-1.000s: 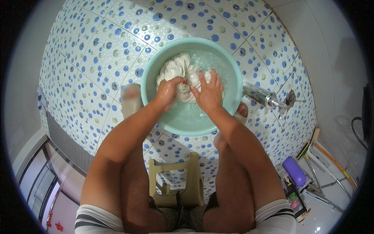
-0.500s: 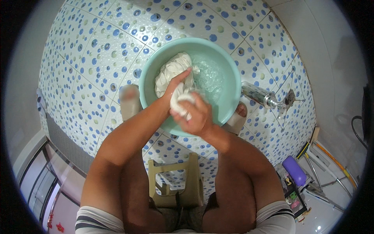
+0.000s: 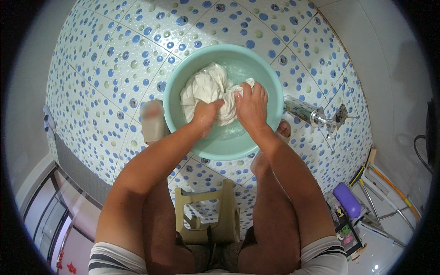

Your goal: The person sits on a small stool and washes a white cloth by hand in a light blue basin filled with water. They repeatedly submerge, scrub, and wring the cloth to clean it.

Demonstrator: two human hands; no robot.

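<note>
A round mint-green basin (image 3: 275, 98) with water in it stands on the tiled floor between my feet. Wet white cloth (image 3: 201, 87) lies bunched in its left half, and a length of it stretches across the middle. My left hand (image 3: 206, 116) is closed on the near side of the bunch, thumb toward the centre. To its right, my right hand (image 3: 252, 107) grips the end of the stretched part, a fold poking out above the fingers. Whether the cloth is a garment I cannot tell.
Beneath me is a beige plastic stool (image 3: 228, 206). Right of the basin lies a shiny metal cylinder (image 3: 302, 110) with a tap-like end, near a square drain cover (image 3: 341, 114). A purple object (image 3: 347, 200) and several poles (image 3: 389, 183) stand at the lower right.
My hands, close together over the basin's near side with twisted cloth between them, have moved apart and lower. My right hand went right and forward; the cloth is now looser and spread.
</note>
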